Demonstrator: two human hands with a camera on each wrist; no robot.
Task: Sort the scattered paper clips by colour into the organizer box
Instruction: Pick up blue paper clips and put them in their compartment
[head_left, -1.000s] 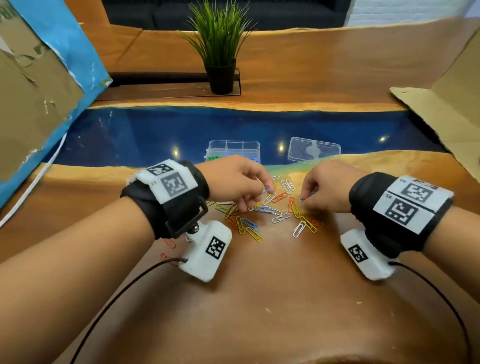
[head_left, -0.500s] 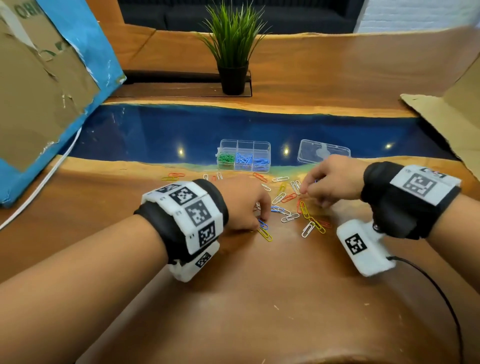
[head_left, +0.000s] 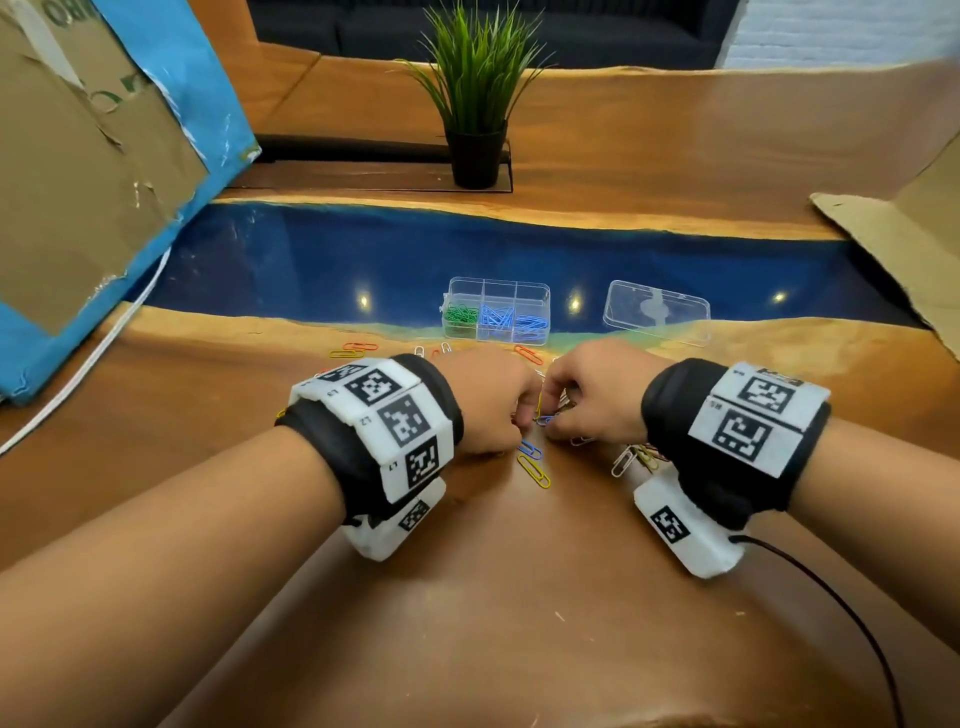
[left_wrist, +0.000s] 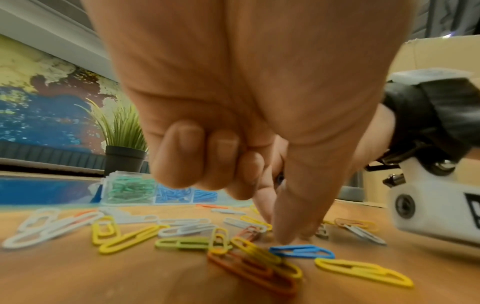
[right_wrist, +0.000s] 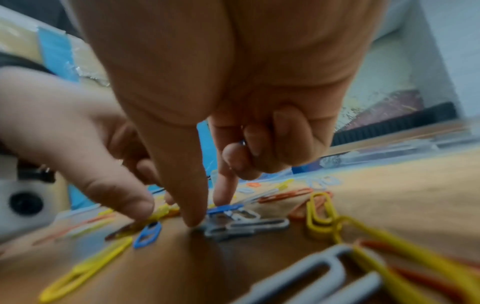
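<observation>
Coloured paper clips (head_left: 535, 470) lie scattered on the wooden table in front of the clear organizer box (head_left: 496, 310), which holds green and blue clips. My left hand (head_left: 522, 415) has three fingers curled with a glimpse of dark blue between them. Its thumb (left_wrist: 283, 236) points down at the end of a blue clip (left_wrist: 301, 251). My right hand (head_left: 550, 415) is close beside it. Its thumb (right_wrist: 193, 218) and forefinger (right_wrist: 223, 193) pinch a blue clip (right_wrist: 224, 208) on the table, and its curled fingers keep another bit of blue (right_wrist: 242, 142).
The box's clear lid (head_left: 657, 312) lies to the right of it on the blue resin strip. A potted plant (head_left: 475, 104) stands at the back. Cardboard (head_left: 78, 171) leans at the left and more cardboard (head_left: 893, 234) lies at the right. A white cable (head_left: 88, 364) runs along the left.
Both hands have drawn together over the middle of the pile. The right hand came left and down from the far clips, and the left hand shifted slightly right.
</observation>
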